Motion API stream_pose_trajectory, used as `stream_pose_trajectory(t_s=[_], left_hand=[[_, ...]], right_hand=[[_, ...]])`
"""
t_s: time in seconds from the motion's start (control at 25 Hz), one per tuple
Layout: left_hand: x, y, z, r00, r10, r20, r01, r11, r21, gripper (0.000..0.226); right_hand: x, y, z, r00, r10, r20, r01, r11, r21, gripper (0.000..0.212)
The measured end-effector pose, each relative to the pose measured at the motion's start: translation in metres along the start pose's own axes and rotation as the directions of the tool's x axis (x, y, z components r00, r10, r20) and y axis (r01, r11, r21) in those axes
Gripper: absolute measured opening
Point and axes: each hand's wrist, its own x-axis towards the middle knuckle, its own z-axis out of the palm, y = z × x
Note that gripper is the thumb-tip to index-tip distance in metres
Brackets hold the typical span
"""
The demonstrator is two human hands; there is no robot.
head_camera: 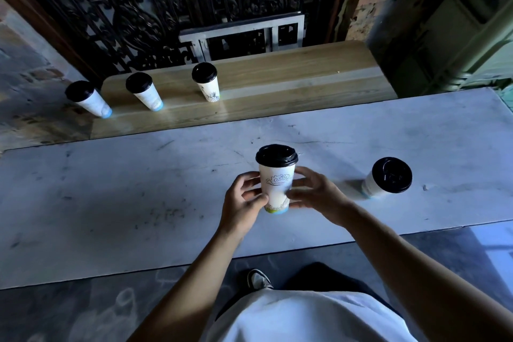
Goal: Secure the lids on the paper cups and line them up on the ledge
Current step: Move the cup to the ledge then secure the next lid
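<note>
A person standing at a pale stone counter [111,203] holds a lidded paper cup [276,183] upright between both hands, low on its printed wall, leaving the black lid [276,154] free. The left hand [244,203] curls thumb and fingers round the cup's near-left side; the right hand [316,193] wraps it from the right, fingers reaching behind. The grip reads as a steadying hold, probably taken so the cup can be carried forward without tipping or squeezing the rim (whether its base is on the counter or just above it cannot be told).

Beyond the counter, three capped cups stand in a loose row along the wooden ledge [305,75]: the far-left cup [91,100] at or just past the ledge's left end, the middle cup [145,94] and the third cup [206,82], well apart from each other. The right stretch of the ledge is bare wood, which is likely where the held cup is bound.

A fifth cup [383,183] waits on the counter to the right, its lid on and facing the camera. Every cup in view wears a black lid, so what any of them holds, if anything, is hidden. How firmly the lids are seated cannot be judged from here
</note>
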Motion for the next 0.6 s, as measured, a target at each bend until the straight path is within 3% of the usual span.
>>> stream_pose_trajectory(t_s=[0.12,0.24,0.36,0.6], left_hand=[[0.012,0.001,-0.006,0.999,-0.007,0.034,0.007,1.000,0.004,0.052],[0.034,0.004,-0.010,0.998,-0.023,0.062,0.022,1.000,0.019,0.055],[0.069,0.016,-0.008,0.998,-0.051,0.021,0.050,0.997,0.062,0.054],[0.186,0.058,0.003,0.997,-0.050,-0.061,0.062,0.975,0.215,0.058]], right_hand=[[0.010,-0.003,0.010,0.999,0.012,-0.038,-0.013,0.999,-0.034,0.068],[0.028,-0.013,0.017,0.993,-0.050,-0.104,0.028,0.980,-0.198,0.065],[0.063,-0.035,0.018,0.985,-0.115,-0.125,0.058,0.921,-0.385,0.062],[0.177,-0.092,-0.002,0.981,-0.152,-0.120,0.076,0.873,-0.481,0.059]])
